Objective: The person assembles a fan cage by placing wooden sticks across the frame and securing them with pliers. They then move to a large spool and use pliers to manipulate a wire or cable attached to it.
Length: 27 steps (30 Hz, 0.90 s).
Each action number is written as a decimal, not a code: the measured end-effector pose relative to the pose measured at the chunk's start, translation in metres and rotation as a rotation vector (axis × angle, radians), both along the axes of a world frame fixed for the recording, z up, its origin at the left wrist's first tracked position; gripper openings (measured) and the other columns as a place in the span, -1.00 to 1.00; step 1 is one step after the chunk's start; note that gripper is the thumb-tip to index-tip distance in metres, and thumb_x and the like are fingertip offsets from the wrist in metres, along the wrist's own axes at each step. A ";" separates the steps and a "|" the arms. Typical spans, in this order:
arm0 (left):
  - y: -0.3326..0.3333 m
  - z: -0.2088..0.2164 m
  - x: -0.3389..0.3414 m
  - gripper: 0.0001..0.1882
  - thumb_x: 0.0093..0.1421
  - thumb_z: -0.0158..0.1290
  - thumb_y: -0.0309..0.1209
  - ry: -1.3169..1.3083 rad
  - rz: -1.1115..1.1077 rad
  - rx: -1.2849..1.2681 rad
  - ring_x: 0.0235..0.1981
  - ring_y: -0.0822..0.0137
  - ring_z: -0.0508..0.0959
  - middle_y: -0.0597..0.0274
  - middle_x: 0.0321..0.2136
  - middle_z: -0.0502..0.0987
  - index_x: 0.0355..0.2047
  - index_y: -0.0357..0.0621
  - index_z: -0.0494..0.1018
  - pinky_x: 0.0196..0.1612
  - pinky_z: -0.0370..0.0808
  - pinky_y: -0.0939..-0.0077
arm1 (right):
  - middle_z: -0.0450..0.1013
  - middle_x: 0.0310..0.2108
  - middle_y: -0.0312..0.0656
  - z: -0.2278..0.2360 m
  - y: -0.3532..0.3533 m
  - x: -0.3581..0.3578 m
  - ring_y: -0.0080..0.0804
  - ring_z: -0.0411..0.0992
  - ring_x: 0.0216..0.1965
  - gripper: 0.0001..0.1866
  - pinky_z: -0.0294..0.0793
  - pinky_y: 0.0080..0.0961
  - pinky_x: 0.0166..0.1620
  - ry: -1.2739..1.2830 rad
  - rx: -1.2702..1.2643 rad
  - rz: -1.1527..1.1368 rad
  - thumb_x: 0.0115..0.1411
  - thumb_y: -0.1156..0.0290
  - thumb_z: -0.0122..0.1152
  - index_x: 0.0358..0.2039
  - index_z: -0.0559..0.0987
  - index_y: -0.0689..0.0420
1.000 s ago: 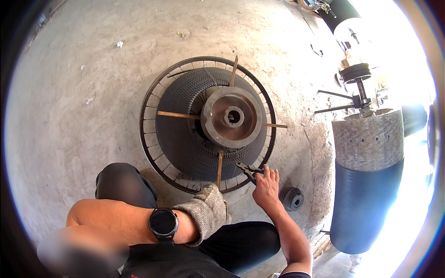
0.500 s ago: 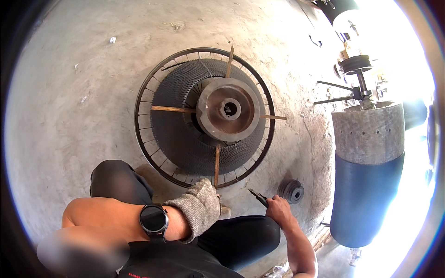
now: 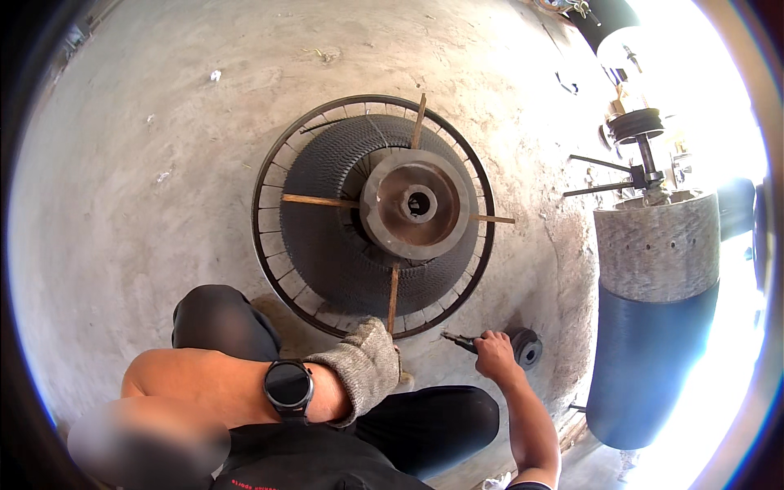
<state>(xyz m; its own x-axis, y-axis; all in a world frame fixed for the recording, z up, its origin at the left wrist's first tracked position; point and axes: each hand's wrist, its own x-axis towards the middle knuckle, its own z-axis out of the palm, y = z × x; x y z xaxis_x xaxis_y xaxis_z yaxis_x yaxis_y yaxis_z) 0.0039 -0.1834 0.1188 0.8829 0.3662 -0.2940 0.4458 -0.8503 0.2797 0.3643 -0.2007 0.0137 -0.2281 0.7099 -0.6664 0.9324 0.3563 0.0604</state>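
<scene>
At the near edge, the person's left forearm lies almost level across the lap, a black watch (image 3: 288, 385) at the wrist. The left hand (image 3: 371, 356), in a grey knitted glove (image 3: 353, 376), points up and rightward, close to the near side of a spoked wheel (image 3: 265, 276); its fingers are hidden, so whether they are spread or pinching cannot be told. The bare right forearm rises from the lower edge and slants up and leftward.

The right hand (image 3: 495, 358) is curled round the handles of a pair of pliers (image 3: 462, 340). The pliers' long axis runs nearly crosswise, the nose pointing left and slightly away from the person, just outside the wheel's near right edge. Whether the nose is parted is too small to tell. Just beside the right hand, on its right, sits a small dark grooved pulley (image 3: 529, 351) on the concrete floor (image 3: 155, 237).

Farther off, the wheel lies flat, bearing a dark ridged ring (image 3: 314, 261). Over that, wooden strips (image 3: 320, 201) point outward like a cross from beneath a round metal pulley (image 3: 377, 208), its bored hub facing up. Well to the right, a grey drum (image 3: 658, 253) stands above a dark blue cylinder (image 3: 649, 359).
</scene>
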 end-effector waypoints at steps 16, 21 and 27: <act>0.001 0.006 -0.002 -0.77 0.19 -0.04 -0.31 0.010 0.019 -0.064 -0.45 0.21 0.57 0.27 -0.53 0.56 -0.30 -0.08 0.58 -0.41 0.31 0.22 | 0.29 0.16 0.04 0.030 0.069 -0.106 -0.02 0.19 0.24 -0.60 -0.05 0.02 0.39 0.166 0.569 0.116 0.00 0.59 0.10 -0.08 0.58 0.26; 0.002 0.007 -0.005 -0.77 0.19 -0.05 -0.32 -0.013 0.038 -0.090 -0.45 0.21 0.56 0.24 -0.50 0.56 -0.31 -0.09 0.58 -0.39 0.31 0.23 | 0.28 0.15 0.09 0.037 0.073 -0.115 0.04 0.19 0.22 -0.63 -0.03 0.05 0.38 0.088 0.532 0.146 -0.01 0.57 0.12 -0.12 0.57 0.29; 0.002 0.007 -0.008 -0.77 0.18 -0.04 -0.32 -0.073 0.036 -0.047 -0.47 0.21 0.54 0.24 -0.53 0.54 -0.35 -0.12 0.58 -0.39 0.31 0.23 | 0.29 0.12 0.13 0.048 0.068 -0.130 0.09 0.22 0.19 -0.66 -0.03 0.07 0.37 -0.109 0.518 0.204 0.05 0.49 0.15 -0.13 0.57 0.29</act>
<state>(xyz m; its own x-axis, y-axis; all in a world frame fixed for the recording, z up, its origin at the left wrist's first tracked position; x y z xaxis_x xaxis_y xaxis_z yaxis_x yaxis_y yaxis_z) -0.0037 -0.1817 0.1254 0.8892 0.3852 -0.2468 0.4526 -0.8192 0.3522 0.2341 -0.1329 0.0620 -0.3445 0.8989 -0.2706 0.8263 0.4272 0.3671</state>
